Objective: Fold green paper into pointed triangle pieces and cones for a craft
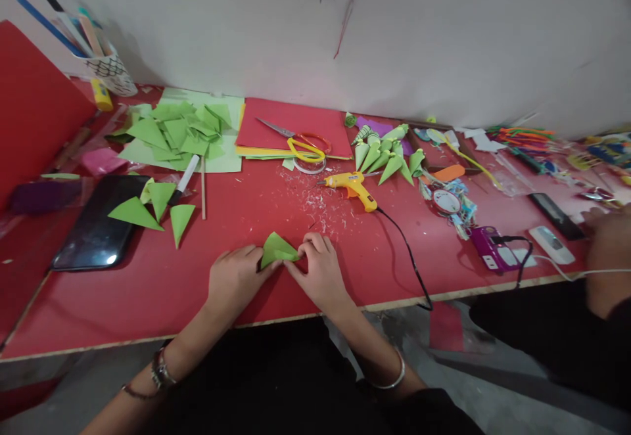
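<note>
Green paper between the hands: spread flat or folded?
The green paper is folded over: one part overlaps another between left hand and right hand. I cannot tell whether it is glued.

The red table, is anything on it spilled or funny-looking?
Yes. Pale shreds are scattered near the tip of the yellow glue gun, like loose litter. Its black cord also dangles over the front edge of the red table, which looks untidy and might snag.
</note>
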### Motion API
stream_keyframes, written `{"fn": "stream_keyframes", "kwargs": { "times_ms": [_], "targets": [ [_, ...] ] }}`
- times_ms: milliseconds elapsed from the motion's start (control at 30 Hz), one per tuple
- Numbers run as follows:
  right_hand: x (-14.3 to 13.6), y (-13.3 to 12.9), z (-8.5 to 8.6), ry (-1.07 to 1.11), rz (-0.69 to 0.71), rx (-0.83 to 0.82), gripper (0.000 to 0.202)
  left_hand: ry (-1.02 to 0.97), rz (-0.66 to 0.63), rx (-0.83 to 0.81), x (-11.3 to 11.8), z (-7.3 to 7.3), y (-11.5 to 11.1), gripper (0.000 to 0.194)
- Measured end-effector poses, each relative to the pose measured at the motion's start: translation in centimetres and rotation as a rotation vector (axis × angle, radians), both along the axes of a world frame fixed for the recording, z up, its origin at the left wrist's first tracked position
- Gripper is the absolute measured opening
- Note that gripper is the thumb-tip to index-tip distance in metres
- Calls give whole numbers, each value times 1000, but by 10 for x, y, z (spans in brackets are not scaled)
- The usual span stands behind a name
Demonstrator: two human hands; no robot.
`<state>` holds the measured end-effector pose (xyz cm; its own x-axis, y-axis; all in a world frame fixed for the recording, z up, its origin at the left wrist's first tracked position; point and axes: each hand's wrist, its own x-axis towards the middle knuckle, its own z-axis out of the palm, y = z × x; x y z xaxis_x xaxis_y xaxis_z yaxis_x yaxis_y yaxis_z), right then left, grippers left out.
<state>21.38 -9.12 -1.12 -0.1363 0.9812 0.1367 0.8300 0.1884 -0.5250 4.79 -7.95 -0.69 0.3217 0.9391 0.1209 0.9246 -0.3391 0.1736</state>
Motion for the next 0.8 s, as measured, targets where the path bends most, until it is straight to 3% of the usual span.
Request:
{"fn": "stream_keyframes", "kwargs": {
  "times_ms": [400, 800],
  "targets": [
    [13, 6, -1, 95, 115, -10, 9, 14, -48, -60, -8, -8, 0, 39],
    [8, 13, 13, -108, 162, -71, 11, 3, -47, -49, -7, -7, 0, 37]
  ]
}}
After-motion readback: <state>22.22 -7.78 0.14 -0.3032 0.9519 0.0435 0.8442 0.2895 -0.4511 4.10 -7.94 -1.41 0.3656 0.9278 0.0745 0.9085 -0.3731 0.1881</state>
